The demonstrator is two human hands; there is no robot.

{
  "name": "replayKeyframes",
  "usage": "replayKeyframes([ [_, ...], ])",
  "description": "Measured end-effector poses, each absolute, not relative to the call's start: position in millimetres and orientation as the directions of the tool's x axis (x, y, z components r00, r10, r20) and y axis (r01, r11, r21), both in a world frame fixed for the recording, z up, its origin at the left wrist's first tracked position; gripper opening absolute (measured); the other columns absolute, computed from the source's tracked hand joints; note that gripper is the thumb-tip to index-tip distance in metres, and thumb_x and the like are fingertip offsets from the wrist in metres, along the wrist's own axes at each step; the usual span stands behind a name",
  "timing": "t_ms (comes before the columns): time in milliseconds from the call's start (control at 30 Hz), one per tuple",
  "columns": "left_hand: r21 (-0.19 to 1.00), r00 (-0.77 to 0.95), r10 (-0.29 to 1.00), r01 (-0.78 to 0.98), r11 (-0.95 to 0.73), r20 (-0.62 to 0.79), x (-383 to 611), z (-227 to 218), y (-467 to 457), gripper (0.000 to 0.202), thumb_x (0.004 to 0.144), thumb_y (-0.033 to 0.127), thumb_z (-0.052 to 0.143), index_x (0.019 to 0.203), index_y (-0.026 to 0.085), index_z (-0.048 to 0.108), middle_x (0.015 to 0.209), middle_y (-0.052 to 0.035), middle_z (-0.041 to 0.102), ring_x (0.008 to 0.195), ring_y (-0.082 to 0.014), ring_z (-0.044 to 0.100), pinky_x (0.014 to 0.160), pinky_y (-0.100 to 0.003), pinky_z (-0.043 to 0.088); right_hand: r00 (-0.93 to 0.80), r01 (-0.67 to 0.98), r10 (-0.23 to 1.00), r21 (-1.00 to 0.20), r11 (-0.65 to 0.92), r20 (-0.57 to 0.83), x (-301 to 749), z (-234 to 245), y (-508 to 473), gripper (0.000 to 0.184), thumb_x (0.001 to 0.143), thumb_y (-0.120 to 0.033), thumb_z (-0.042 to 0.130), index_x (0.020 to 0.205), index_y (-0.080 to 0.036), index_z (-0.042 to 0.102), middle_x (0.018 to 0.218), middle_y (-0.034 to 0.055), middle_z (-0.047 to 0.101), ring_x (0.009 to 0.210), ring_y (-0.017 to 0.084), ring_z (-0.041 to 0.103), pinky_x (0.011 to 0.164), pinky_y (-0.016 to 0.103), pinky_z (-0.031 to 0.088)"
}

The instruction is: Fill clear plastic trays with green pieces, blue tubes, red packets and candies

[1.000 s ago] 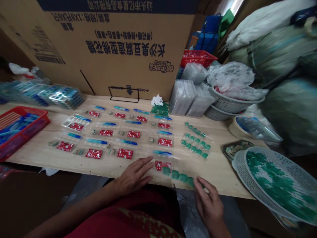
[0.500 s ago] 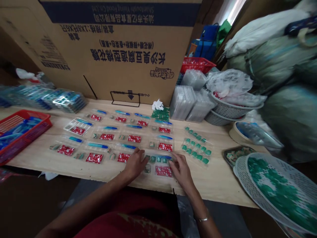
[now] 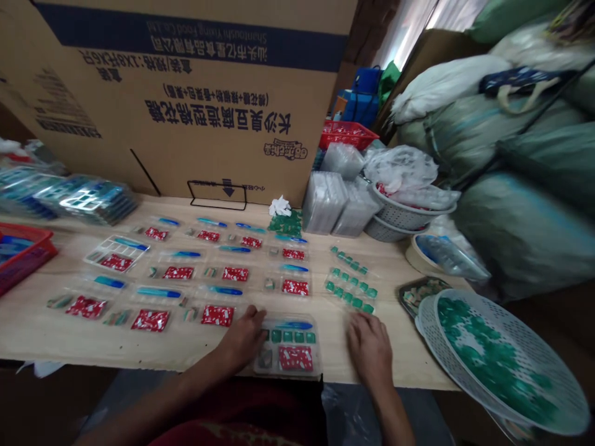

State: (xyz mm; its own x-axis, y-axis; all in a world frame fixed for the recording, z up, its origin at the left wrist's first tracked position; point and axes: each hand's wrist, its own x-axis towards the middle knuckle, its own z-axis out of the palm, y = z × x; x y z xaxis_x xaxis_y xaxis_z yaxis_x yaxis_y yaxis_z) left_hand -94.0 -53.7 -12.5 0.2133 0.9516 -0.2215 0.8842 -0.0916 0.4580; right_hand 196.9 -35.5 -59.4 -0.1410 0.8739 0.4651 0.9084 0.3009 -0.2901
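Note:
At the table's front edge lies a clear plastic tray (image 3: 269,370) holding a blue pen (image 3: 292,325), a row of green squares (image 3: 288,337), a red patterned packet (image 3: 296,358) and a small greyish piece. My left hand (image 3: 239,341) grips the tray's left edge between thumb and fingers. To the right of the tray, apart from it, is my right hand (image 3: 370,350), its fingers bent down and smeared by motion. Its fingertips are close to the nearest strip of green squares (image 3: 356,301); whether they touch or hold anything is hidden.
Several similar trays with red packets (image 3: 217,315) and blue pens cover the table's left and middle. A large cardboard box (image 3: 209,148) stands behind. Stacked clear trays (image 3: 325,201), grey baskets (image 3: 409,217) and a colander of green pieces (image 3: 564,371) are at the right; a red basket (image 3: 28,266) is left.
My right hand has left the tray and moved right towards the green strips. My left hand stays at the tray's left edge. The camera view has shifted to the right.

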Motion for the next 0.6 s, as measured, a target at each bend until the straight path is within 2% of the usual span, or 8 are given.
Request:
replayKeyframes([
  [100,0.420,0.242,0.969,0.884,-0.204,-0.040,-93.2,-8.9,-40.5,0.033,0.084,0.024,0.049,0.115,0.014,0.053,0.116,-0.0134,0.055,0.105,-0.0248,0.054,0.091,-0.039,0.044,-0.158,0.958,0.875,-0.143,0.248,0.458,219.6,-65.7,-35.8,0.036,0.093,-0.032,0.032,0.083,-0.016,0.062,0.080,0.0105,0.059,0.076,0.023,0.051,0.071,0.037,0.044],
  [200,0.350,0.319,0.944,0.877,-0.330,0.088,-85.9,-2.4,-22.6,0.031,0.083,0.028,0.051,0.111,0.015,0.056,0.118,-0.0131,0.055,0.108,-0.0279,0.049,0.093,-0.044,0.041,-0.217,0.950,0.862,-0.102,0.294,0.459,220.2,-70.8,-46.3,0.036,0.095,-0.031,0.030,0.080,-0.018,0.060,0.074,0.0079,0.058,0.072,0.021,0.051,0.068,0.033,0.041],
  [300,0.333,0.393,0.912,0.850,-0.408,0.115,-64.2,1.1,-8.7,0.023,0.082,0.022,0.052,0.103,0.016,0.059,0.108,-0.0102,0.060,0.102,-0.0257,0.051,0.091,-0.042,0.042,-0.212,0.943,0.849,-0.125,0.307,0.484,213.8,-72.1,-58.0,0.033,0.095,-0.030,0.031,0.080,-0.019,0.057,0.073,0.0064,0.057,0.070,0.019,0.052,0.066,0.031,0.040],
  [400,0.318,0.562,0.815,0.754,-0.575,0.142,-29.3,-2.3,2.2,0.024,0.080,0.014,0.052,0.103,0.016,0.058,0.108,-0.0083,0.060,0.102,-0.0211,0.052,0.092,-0.034,0.041,-0.202,0.942,0.837,-0.134,0.309,0.509,212.1,-67.6,-64.9,0.030,0.095,-0.031,0.031,0.083,-0.019,0.056,0.075,0.0061,0.058,0.070,0.018,0.054,0.066,0.030,0.040],
  [500,0.203,0.701,0.692,0.662,-0.721,0.172,1.6,-10.9,14.2,0.027,0.083,0.013,0.049,0.109,0.014,0.054,0.115,-0.0101,0.058,0.101,-0.0204,0.052,0.089,-0.032,0.042,-0.253,0.930,0.805,-0.095,0.355,0.536,215.2,-58.2,-68.3,0.031,0.095,-0.030,0.029,0.087,-0.019,0.056,0.078,0.0067,0.059,0.073,0.018,0.055,0.069,0.030,0.041],
  [600,0.069,0.769,0.611,0.610,-0.789,0.188,11.7,-17.5,22.9,0.024,0.086,0.014,0.045,0.108,0.014,0.054,0.110,-0.0104,0.060,0.095,-0.0205,0.054,0.084,-0.033,0.044,-0.313,0.906,0.763,-0.063,0.419,0.566,219.7,-49.5,-70.2,0.025,0.094,-0.028,0.033,0.088,-0.019,0.056,0.080,0.0067,0.060,0.074,0.019,0.055,0.070,0.032,0.042],
])
